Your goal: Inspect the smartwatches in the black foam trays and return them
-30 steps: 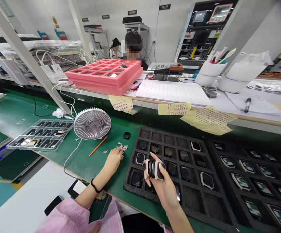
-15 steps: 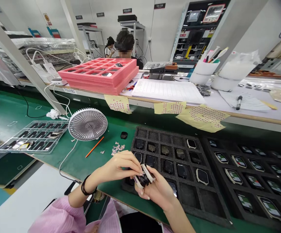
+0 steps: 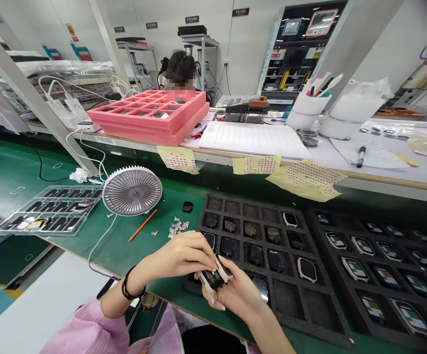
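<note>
A small stack of smartwatch cases, black in the middle with pale outer frames, is in my two hands above the near-left edge of a black foam tray. My right hand holds the stack from below and the right, its fingers wrapped round it. From the left and above, my left hand has its fingertips closed on the top of the stack. My fingers hide part of the cases. Several dark and pale-framed watches, such as a pale-framed watch, lie in the tray's compartments.
A second foam tray of watches lies at the right. Left of my hands are small silvery pieces, an orange stick, a white fan and a clear plastic tray. Pink foam trays stand on the shelf; a person sits beyond.
The stack in my hands has turned and shifted slightly left, showing more of its black cases. The person beyond the shelf has moved a little left. The view has shifted slightly.
</note>
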A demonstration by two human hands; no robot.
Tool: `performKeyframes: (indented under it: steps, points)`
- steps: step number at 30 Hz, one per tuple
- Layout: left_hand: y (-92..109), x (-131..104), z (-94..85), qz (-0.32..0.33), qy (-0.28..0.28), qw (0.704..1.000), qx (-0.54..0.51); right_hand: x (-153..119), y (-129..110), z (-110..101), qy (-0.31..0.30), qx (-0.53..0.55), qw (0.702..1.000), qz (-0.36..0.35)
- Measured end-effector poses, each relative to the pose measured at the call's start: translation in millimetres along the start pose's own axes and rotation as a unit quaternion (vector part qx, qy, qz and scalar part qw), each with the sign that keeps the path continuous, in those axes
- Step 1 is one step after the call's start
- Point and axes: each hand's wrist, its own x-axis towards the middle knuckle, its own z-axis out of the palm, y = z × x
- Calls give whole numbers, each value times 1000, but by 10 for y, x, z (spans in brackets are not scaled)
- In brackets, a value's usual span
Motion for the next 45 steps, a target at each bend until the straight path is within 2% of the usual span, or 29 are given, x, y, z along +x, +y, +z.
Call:
performKeyframes:
  steps: [3,6,12,16,19,23,26,30,32,34,37,39,40,45]
  points:
    - [-2,10,-27,-16,-32,999,3,3,19,-27,8,-14,1000,-6]
    - [-39,4,-29,-30,-46,998,-43,-3,39,-47,6,-17,1000,13]
    - [-126,-8,55,-89,-24,983,-161,-61,28,-19,10,-55,998,33]
    - [-120,28,99,-138,-79,977,-144,-138,4,-10,61,-114,992,0]
    - [-144,91,117,-145,-115,972,-145,-193,-12,-39,97,-146,984,-15]
    - [-173,237,99,-142,-97,973,-153,-290,-132,-36,134,-208,968,-45]
    - [-102,387,77,-143,-70,981,-112,-395,-352,46,190,-316,924,-104]
    - [22,607,202,-118,-31,993,1,-459,-681,194,263,-495,789,-250]
    - [19,715,342,-119,7,991,68,-414,-779,232,271,-553,736,-281]
    - [-39,807,489,-141,54,982,115,-332,-822,225,277,-579,707,-297]
    - [-182,886,634,-169,102,971,134,-226,-848,151,292,-583,685,-326]
    - [-274,888,658,-163,124,969,135,-211,-891,95,290,-579,692,-321]
    - [-310,879,650,-155,134,970,133,-223,-929,74,277,-570,709,-310]
    - [-378,835,523,-109,172,976,72,-372,-1200,47,172,-424,856,-239]
